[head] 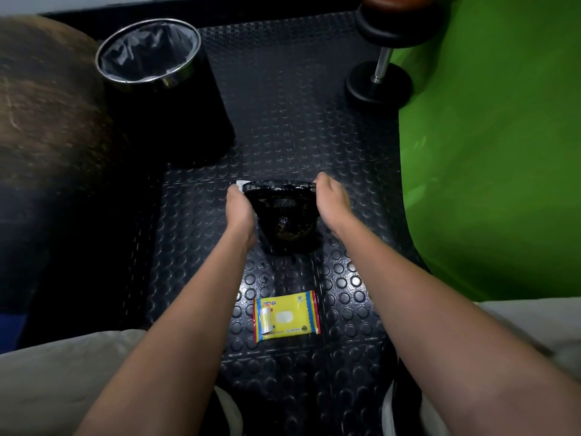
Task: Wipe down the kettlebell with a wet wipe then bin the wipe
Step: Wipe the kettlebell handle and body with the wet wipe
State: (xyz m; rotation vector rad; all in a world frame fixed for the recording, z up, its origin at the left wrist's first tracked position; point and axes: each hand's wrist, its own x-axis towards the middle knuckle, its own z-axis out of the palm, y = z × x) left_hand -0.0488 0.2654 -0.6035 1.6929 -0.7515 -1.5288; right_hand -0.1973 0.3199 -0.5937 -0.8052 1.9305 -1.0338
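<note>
- Two bare hands reach forward over the studded black rubber floor mat (283, 99), one at each end of the kettlebell's handle.
- Kettlebell (287, 229): black, glossy, standing on the mat at the centre of the scene, handle uppermost.
- Left hand (240, 204): curled round the left end of the handle, holding a white wet wipe (240, 184) against it; only a small corner of the wipe shows past the fingers.
- Right hand (330, 201): curled round the right end of the handle, thumb tip at the far side.
- Wet wipe packet (286, 316): yellow with red and blue edges, lying flat on the mat, nearer than the kettlebell and between the forearms.
- Waste bin (157, 86): black, round, with a metal rim and a dark liner, standing far left of the kettlebell, well apart from it.
- Dumbbell (382, 62): black ends and a metal bar, propped upright at far right.
- Green exercise ball (490, 152): fills the right side.
- Brown rounded object (47, 105): blurred, at far left; what it is cannot be told.
- Light-coloured trouser legs (63, 379): at the near edge, both sides.
</note>
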